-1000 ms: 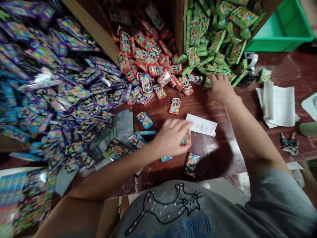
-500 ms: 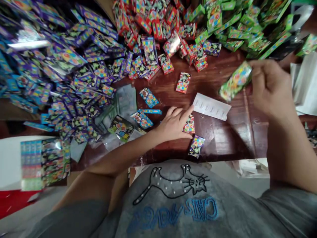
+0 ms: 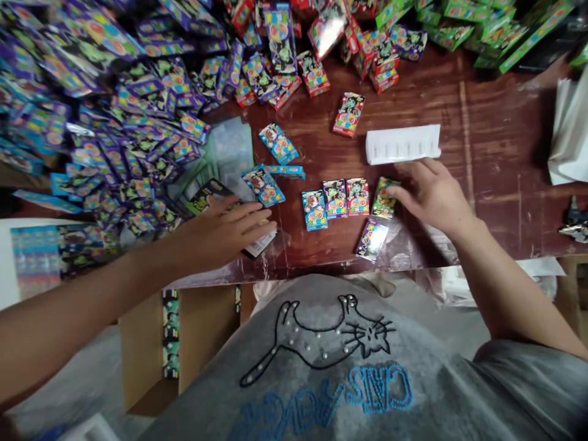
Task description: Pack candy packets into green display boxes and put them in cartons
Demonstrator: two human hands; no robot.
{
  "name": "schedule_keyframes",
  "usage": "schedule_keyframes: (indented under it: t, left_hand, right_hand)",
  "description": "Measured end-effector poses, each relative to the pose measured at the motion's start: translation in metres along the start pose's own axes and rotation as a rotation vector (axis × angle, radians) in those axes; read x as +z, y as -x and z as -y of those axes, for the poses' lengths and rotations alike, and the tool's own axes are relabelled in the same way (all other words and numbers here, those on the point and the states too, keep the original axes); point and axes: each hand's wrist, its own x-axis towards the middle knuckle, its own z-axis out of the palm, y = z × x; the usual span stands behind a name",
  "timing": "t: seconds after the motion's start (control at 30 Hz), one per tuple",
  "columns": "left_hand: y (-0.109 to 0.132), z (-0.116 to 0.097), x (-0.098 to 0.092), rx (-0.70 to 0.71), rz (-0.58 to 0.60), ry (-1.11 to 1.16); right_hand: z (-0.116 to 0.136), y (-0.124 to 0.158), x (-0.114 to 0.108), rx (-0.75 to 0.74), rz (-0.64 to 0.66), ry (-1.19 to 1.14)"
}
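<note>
Four small candy packets lie side by side near the table's front edge: blue (image 3: pixel 313 210), purple (image 3: pixel 335 199), red (image 3: pixel 357 196) and green (image 3: pixel 383 198). My right hand (image 3: pixel 434 195) rests flat beside the green packet, fingertips touching it and fingers loosely stretched. Just below the row lies another purple packet (image 3: pixel 371 240). My left hand (image 3: pixel 225 231) lies flat with fingers spread over a stack of clear plastic bags (image 3: pixel 229 147) and a pale packet at the table's edge, gripping nothing.
A big purple packet pile (image 3: pixel 114 92) fills the left, a red pile (image 3: pixel 321 37) the top, a green pile (image 3: pixel 482 24) the top right. A white paper slip (image 3: pixel 403 144), loose blue packets (image 3: pixel 278 142), white papers (image 3: pixel 569 135) and keys (image 3: pixel 574 223) lie around.
My right hand carried a green packet from the green pile down to the row's right end. My left hand let go of the packets and slid left onto the plastic bags. The view tilted down.
</note>
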Motion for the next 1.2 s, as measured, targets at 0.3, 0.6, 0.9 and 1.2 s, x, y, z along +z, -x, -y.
schedule_keyframes:
  t: [0.3, 0.6, 0.9, 1.2]
  left_hand:
    - [-0.022, -0.027, 0.013, -0.137, -0.101, 0.066]
    - [-0.021, -0.034, 0.030, -0.212, -0.184, 0.127]
    - [-0.019, -0.026, 0.032, -0.223, -0.233, 0.208]
    - [-0.004, -0.026, 0.025, -0.201, -0.163, 0.196]
  right_hand:
    - [0.039, -0.033, 0.030, -0.311, 0.270, 0.129]
    - [0.028, -0.019, 0.026, -0.292, 0.098, -0.254]
    - [-0.016, 0.013, 0.001, -0.194, 0.139, -0.073]
    - [-0.010, 0.019, -0.001, 0.048, 0.128, 0.261]
